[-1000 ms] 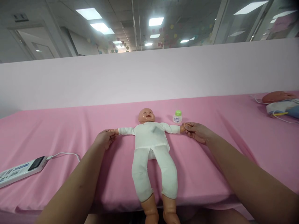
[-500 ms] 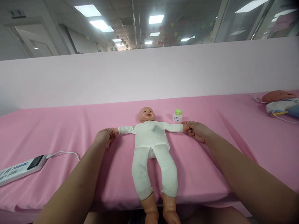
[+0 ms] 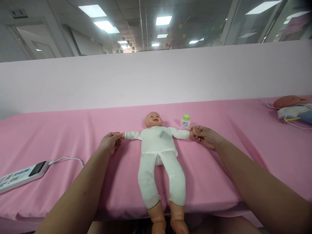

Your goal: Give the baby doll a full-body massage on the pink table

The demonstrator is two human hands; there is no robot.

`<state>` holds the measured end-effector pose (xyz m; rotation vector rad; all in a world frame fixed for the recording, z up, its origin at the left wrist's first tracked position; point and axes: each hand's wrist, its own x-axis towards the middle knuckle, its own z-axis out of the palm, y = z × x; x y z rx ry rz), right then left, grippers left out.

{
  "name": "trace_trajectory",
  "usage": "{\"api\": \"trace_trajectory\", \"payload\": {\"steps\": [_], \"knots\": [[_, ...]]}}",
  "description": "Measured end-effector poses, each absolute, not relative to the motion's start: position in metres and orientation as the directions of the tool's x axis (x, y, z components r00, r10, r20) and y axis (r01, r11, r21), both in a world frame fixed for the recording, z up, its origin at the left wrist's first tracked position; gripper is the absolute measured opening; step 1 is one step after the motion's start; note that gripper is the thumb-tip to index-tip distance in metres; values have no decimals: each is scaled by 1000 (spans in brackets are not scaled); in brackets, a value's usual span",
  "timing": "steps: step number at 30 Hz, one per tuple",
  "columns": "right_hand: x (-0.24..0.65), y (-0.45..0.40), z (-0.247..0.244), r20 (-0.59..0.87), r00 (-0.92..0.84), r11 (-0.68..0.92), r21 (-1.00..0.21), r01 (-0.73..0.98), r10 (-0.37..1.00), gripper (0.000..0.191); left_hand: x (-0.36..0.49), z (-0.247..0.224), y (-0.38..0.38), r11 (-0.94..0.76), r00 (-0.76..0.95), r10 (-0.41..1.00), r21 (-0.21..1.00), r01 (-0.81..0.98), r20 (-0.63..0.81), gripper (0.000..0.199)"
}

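A baby doll (image 3: 159, 141) with a white cloth body lies on its back, its head toward the wall and its feet over the near edge. Both its arms are stretched straight out sideways. My left hand (image 3: 110, 142) is closed around the doll's hand on the left side. On the other side, my right hand (image 3: 206, 136) pinches the doll's other hand between thumb and fingers. Just beyond my right hand stands a small clear bottle (image 3: 185, 122) with a green cap and a printed label.
A pink sheet (image 3: 60, 130) covers the table. At the left lies a white handheld device (image 3: 24, 175) with a dark screen and a white cable. A second doll (image 3: 292, 107) with tubing lies at the far right. Behind runs a white wall (image 3: 156, 81) below glass.
Both hands keep their hold on the doll's hands, with only a very slight shift of the fingers. The doll's arms stay spread.
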<state>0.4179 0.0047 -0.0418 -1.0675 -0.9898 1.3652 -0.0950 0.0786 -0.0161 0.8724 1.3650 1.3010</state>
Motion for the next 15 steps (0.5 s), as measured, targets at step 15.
{"api": "trace_trajectory", "payload": {"steps": [15], "knots": [[413, 9, -44, -66, 215, -39, -991, -127, 974, 28, -95, -20, 84, 167, -300, 933, 978, -122, -196, 33]]}}
